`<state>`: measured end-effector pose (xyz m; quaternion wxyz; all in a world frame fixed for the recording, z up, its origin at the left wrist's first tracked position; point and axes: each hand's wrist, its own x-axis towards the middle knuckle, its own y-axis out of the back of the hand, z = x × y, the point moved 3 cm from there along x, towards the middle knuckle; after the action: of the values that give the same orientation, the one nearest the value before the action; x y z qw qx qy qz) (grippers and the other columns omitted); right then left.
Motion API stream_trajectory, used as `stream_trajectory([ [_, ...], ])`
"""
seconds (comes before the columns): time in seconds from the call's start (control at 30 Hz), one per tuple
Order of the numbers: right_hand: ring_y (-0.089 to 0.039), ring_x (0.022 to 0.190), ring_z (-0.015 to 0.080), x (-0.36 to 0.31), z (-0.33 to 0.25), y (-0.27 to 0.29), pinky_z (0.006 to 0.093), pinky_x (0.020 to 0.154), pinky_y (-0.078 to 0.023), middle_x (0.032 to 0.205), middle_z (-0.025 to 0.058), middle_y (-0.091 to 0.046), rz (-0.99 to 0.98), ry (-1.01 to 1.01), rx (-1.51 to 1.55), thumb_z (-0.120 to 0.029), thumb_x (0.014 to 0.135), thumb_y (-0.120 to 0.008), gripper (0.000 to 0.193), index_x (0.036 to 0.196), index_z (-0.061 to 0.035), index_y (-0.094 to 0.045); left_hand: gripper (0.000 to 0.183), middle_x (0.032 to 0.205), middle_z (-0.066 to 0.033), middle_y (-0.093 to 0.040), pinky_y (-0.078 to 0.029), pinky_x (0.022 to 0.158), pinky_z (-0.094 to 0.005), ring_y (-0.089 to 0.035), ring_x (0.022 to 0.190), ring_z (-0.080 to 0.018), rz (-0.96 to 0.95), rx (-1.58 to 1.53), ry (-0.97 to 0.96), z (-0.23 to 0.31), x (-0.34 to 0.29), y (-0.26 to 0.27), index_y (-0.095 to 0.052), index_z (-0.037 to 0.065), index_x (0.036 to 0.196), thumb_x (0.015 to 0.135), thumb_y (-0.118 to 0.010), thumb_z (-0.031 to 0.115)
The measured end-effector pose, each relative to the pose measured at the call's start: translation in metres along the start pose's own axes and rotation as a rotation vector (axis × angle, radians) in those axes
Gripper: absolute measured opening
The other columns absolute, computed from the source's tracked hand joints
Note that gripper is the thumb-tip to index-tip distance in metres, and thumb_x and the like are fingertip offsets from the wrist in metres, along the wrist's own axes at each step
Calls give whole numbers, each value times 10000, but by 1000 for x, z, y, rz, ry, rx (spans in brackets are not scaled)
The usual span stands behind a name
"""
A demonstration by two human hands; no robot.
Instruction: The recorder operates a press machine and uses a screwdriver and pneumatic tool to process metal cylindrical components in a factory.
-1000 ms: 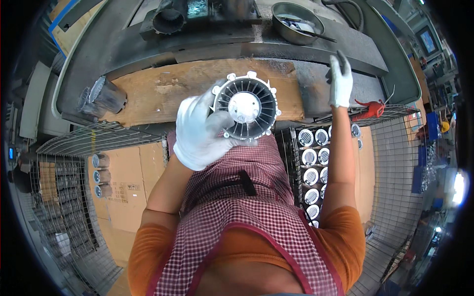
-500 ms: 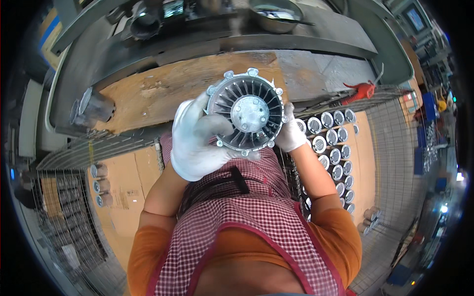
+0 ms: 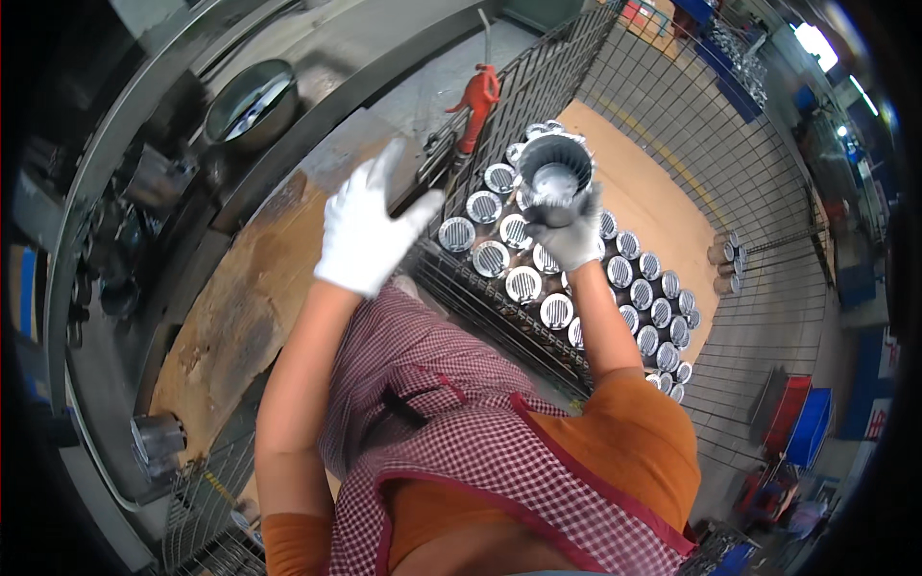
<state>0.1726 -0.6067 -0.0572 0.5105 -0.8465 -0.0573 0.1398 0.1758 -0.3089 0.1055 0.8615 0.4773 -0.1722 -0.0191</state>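
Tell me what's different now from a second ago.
The metal part has moved to the right, from in front of the apron to above the rows of similar parts in the basket. The right hand now holds it; the left hand has let go and is open. The view has swung right. The red air gun stays by the basket's edge.

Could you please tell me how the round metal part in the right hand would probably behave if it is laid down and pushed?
The round metal part in the right hand would likely roll on its side, as its body is round. It is probably stiff, since its wall looks metallic. Being hollow, it may feel lighter than its size suggests.
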Motion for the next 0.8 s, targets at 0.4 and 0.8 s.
stream_trajectory([
  [0.4, -566, 1108, 331, 119, -160, 158, 414, 921, -502, 1251, 206, -505, 1327, 399, -1162, -452, 584, -819, 878, 1327, -147, -465, 296, 891, -134, -693, -501, 746, -410, -657, 824, -328, 282, -12, -127, -6, 77, -91, -646, 54, 973, 828, -714, 303],
  [0.8, -548, 1146, 372, 204, -135, 169, 450, 925, -504, 1258, 192, -495, 1357, -197, -1909, -404, 637, -806, 795, 1341, -243, -474, 303, 724, -99, -597, -424, 591, -396, -557, 620, -286, 276, 69, -220, 0, 77, -86, -589, 52, 937, 714, -794, 32],
])
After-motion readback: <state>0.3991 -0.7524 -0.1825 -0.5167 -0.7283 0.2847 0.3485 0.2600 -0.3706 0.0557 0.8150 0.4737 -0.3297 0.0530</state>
